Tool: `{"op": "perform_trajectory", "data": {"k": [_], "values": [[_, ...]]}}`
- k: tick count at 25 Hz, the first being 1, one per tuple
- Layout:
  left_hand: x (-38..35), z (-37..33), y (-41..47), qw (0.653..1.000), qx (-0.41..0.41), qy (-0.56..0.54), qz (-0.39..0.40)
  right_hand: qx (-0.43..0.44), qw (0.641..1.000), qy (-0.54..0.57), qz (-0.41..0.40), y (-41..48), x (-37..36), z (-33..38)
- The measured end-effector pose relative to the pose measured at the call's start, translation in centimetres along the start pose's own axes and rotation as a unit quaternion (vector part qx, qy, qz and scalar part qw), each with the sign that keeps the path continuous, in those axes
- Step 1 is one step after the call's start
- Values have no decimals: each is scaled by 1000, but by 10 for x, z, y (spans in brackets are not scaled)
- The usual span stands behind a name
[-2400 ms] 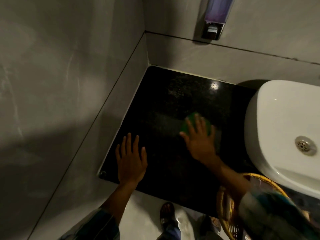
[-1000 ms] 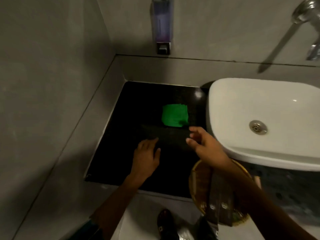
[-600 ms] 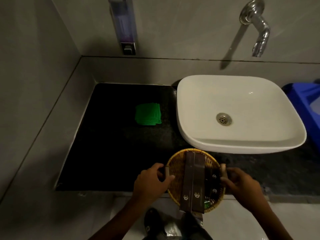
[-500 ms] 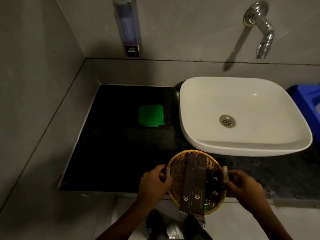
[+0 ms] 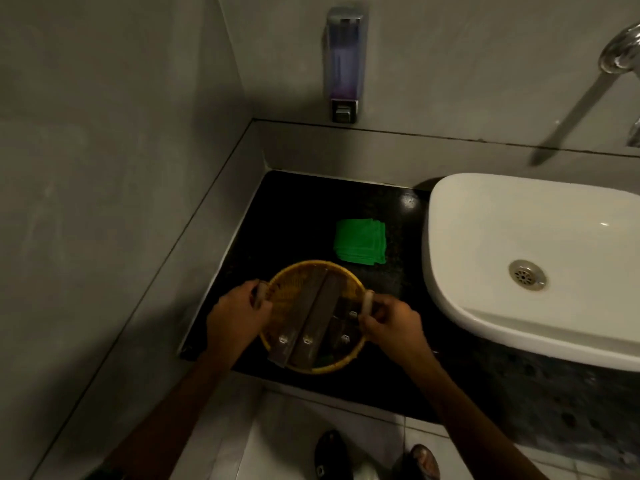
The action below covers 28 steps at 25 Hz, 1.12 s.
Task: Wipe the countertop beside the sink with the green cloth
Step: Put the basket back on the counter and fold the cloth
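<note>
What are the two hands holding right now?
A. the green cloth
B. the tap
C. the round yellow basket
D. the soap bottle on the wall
C: the left hand and right hand each grip a handle of the basket, while the green cloth lies untouched on the countertop.

Both bare forearms reach forward and converge, the left hand (image 5: 239, 315) curled with knuckles up and fingers closed on a grip at its side, the right hand (image 5: 393, 322) likewise clenched, thumb forward, level with it.
</note>
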<state>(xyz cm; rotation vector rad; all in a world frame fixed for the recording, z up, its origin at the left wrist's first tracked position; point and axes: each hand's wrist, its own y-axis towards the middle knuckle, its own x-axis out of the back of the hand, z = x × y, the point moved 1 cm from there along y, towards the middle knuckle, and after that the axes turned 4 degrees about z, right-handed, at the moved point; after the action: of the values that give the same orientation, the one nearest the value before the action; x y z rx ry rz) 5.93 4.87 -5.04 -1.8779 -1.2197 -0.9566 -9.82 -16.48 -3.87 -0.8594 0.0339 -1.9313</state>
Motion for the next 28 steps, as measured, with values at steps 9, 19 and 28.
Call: {"op": "perform_trajectory", "data": {"k": [9, 19, 28], "values": [[19, 10, 32, 998, 11, 58, 2, -51, 997, 8, 53, 46, -8, 8], [-70, -144, 134, 976, -80, 96, 181, -119, 988, -76, -63, 171, 21, 7], [-106, -154, 160, 955, 120, -208, 172, -178, 962, 176, -109, 178, 11, -5]]}}
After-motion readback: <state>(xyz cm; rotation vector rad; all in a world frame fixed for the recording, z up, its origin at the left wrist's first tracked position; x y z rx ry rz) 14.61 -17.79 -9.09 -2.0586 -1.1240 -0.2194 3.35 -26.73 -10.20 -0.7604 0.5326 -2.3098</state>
